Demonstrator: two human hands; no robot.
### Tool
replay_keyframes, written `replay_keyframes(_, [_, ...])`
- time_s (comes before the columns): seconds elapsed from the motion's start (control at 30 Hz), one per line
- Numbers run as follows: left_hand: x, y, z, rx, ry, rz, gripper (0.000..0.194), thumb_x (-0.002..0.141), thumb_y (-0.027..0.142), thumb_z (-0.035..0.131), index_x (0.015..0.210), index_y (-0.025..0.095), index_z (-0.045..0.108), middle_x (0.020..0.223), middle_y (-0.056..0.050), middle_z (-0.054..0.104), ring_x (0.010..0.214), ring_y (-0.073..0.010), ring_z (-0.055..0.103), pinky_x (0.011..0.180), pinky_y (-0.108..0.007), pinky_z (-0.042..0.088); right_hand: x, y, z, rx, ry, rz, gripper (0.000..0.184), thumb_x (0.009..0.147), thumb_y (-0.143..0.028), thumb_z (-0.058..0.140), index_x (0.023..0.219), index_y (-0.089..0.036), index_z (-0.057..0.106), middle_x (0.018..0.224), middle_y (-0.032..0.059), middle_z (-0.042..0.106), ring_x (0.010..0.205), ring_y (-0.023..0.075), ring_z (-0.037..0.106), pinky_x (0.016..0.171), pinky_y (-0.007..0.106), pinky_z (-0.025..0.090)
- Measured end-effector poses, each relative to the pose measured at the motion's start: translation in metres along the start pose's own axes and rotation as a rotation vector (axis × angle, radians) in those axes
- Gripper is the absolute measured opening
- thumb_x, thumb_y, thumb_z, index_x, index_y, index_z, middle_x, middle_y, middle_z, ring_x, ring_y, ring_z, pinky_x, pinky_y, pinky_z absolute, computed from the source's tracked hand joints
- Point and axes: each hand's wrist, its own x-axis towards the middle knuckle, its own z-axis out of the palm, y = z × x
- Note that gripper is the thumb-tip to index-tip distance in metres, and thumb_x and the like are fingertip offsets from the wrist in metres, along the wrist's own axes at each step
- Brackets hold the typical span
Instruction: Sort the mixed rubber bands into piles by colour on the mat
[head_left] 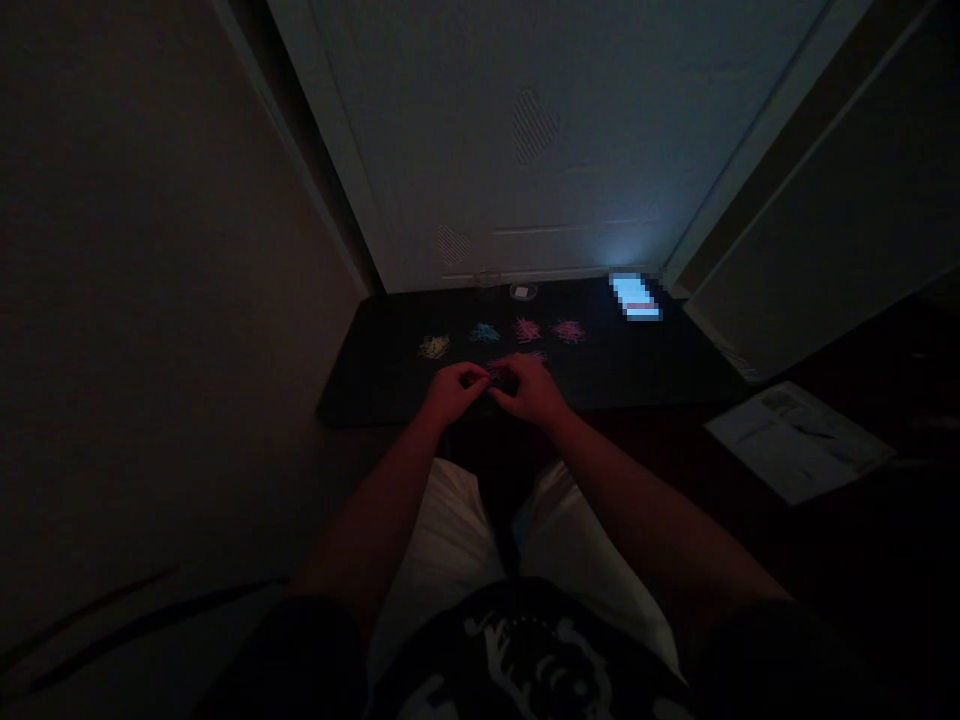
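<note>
My left hand (452,393) and my right hand (531,388) meet over the front part of a low dark table (600,375). Thumb and fingers of each curl into a pinch, the tips almost touching. Whatever sits between them is too small and dim to make out. Just beyond my right fingers lies a loose pile of thin pinkish sticks (537,357), partly hidden by the hand. Farther back are separate heaps of thin sticks: a yellow heap (434,346), a blue heap (484,332), a pink heap (526,329) and a second pink heap (568,331).
At the table's back edge stand a clear cup (487,285) and a round clear dish (523,292) with a white piece in it. A lit phone (635,296) glows at the back right. A pale printed sheet (799,440) lies on the right. White panel (480,140) behind; dim room.
</note>
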Motion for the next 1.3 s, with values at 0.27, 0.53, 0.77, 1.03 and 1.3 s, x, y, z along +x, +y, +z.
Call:
replay_keyframes(0.27, [-0.0012,0.0008,0.0005,0.079,0.005,-0.004,0.019,0.074,0.029,0.056,0.083,0.016,0.066,0.077,-0.002,0.066,0.068,-0.0122,0.056,0.065,-0.024,0.044,0.0016,0.0011,0.0016,-0.094,-0.078,-0.029,0.015,0.079,-0.026,0.053,0.086,-0.018,0.064,0.086,0.0072,0.059,0.086,0.0199,0.05,0.079,0.034,0.039])
replay_keyframes(0.53, [-0.0032,-0.0009,0.0001,0.262,0.027,0.042,0.014,0.072,0.027,0.055,0.075,0.017,0.065,0.07,-0.002,0.06,0.067,-0.0132,0.053,0.06,-0.024,0.041,0.0048,0.004,0.006,-0.183,-0.199,-0.052,0.015,0.079,-0.025,0.054,0.084,-0.021,0.069,0.083,0.0067,0.061,0.083,0.0197,0.05,0.078,0.035,0.036])
replay_keyframes(0.77, [-0.0033,-0.0015,0.0007,0.292,-0.013,0.041,0.011,0.068,0.023,0.055,0.071,0.018,0.065,0.071,-0.002,0.059,0.066,-0.0133,0.053,0.059,-0.024,0.04,0.0035,-0.0003,0.0029,-0.185,-0.213,-0.059,0.015,0.079,-0.027,0.056,0.082,-0.02,0.069,0.083,0.0063,0.061,0.084,0.0191,0.05,0.079,0.035,0.035])
replay_keyframes(1.03, [-0.0036,-0.0026,0.0007,0.327,-0.037,0.046,0.012,0.068,0.025,0.056,0.072,0.018,0.065,0.071,-0.002,0.06,0.066,-0.0138,0.054,0.058,-0.025,0.04,0.005,-0.0023,0.003,-0.21,-0.217,-0.074,0.012,0.079,-0.021,0.055,0.078,-0.018,0.066,0.086,0.008,0.063,0.086,0.0203,0.051,0.08,0.036,0.035])
replay_keyframes(1.3, [-0.0038,0.003,-0.0002,0.197,-0.037,0.012,0.023,0.077,0.035,0.051,0.089,0.021,0.066,0.087,-0.003,0.068,0.076,-0.0157,0.059,0.067,-0.026,0.044,0.004,-0.001,0.0044,-0.171,-0.179,-0.032,0.014,0.082,-0.02,0.051,0.086,-0.017,0.064,0.088,0.0091,0.062,0.089,0.0203,0.051,0.082,0.036,0.037])
